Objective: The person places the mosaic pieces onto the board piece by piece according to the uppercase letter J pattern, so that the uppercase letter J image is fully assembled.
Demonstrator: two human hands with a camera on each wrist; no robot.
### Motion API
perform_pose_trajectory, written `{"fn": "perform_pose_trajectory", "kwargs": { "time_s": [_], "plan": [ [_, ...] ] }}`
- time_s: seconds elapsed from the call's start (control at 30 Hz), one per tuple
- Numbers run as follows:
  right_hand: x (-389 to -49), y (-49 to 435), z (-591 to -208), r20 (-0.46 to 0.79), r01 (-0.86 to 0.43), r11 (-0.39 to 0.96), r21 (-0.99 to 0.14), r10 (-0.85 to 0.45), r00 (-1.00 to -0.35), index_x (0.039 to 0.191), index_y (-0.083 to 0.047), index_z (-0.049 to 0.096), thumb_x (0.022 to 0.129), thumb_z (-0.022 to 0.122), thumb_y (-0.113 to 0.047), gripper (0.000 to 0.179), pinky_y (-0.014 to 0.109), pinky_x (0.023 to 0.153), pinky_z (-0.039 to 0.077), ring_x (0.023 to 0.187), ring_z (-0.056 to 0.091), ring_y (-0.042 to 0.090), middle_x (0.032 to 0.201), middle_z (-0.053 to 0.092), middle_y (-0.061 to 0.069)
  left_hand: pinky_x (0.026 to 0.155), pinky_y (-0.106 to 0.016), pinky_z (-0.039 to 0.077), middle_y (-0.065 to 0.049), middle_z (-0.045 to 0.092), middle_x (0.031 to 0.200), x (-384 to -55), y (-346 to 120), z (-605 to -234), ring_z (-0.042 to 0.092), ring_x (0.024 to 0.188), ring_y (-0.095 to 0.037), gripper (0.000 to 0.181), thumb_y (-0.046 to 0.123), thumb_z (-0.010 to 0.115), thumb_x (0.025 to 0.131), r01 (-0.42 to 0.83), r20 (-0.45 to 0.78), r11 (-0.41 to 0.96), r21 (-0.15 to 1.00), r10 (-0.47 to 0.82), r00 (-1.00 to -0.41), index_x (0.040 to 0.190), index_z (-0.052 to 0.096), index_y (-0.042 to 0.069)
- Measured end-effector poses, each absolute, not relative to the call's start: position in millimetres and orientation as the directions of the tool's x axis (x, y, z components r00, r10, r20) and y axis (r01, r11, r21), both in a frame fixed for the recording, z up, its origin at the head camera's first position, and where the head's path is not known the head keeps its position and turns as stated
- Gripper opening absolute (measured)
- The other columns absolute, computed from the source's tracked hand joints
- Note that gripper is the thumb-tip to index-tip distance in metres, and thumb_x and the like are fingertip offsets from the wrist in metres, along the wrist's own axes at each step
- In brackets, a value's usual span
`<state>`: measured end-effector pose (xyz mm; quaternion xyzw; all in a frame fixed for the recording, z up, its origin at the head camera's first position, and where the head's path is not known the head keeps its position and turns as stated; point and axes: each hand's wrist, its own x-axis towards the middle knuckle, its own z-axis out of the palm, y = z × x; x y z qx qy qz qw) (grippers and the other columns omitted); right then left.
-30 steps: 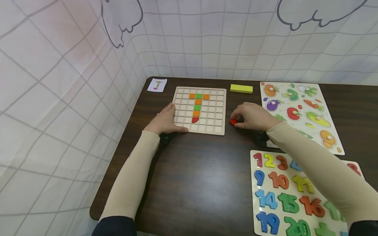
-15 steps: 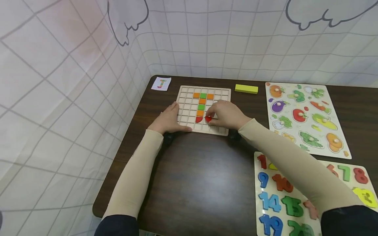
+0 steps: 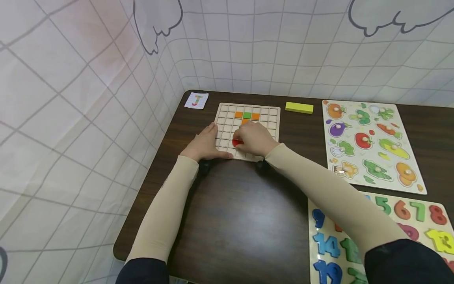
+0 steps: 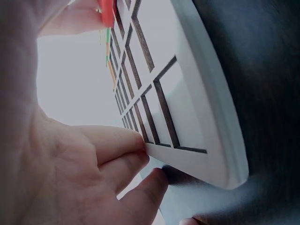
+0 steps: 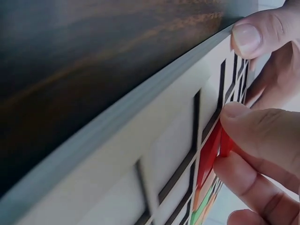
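A pale wooden grid board (image 3: 272, 125) lies on the dark table. Orange squares (image 3: 255, 116) and a green square (image 3: 246, 115) sit in its far cells. My left hand (image 3: 202, 145) rests against the board's left and near edges, fingers along one side and thumb on the near rim. Over the near half, my right hand (image 3: 256, 138) pinches a small red piece (image 3: 237, 142) between thumb and fingers. In the right wrist view this red piece (image 5: 226, 144) is tilted up beside another red piece (image 5: 208, 154) lying in the grid. My right hand covers the column's lower cells in the head view.
A small card (image 3: 196, 100) with a coloured J pattern lies at the far left. Behind the board's right corner is a yellow block (image 3: 299, 107). On the right lie a vegetable puzzle board (image 3: 381, 157) and a number puzzle board (image 3: 369, 236), partly under my right forearm.
My right hand has carried the red piece leftward from the table beside the board to over the grid, near the column's lower end. The left hand has stayed at the board's edge.
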<state>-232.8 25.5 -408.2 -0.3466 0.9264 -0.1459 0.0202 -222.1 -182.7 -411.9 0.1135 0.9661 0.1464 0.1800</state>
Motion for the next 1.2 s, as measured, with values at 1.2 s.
{"fn": "perform_pose_trajectory", "kwargs": {
  "time_s": [1.2],
  "plan": [
    [-236,63,-405,0.019,-0.481,0.741,-0.468,-0.536,-0.844,0.109,-0.011,0.08,0.097,0.071,-0.027,0.022,0.045,0.089,0.058,0.102,0.07,0.025,0.108,0.079,0.005,0.128,-0.061,0.025,-0.017,0.011,0.176,-226,-175,-414,0.014,0.164,-0.032,0.13,0.066,0.081,0.077,0.182,-0.304,0.928,0.325,0.285,-0.909,0.166,0.014,-0.001]
  ]
}}
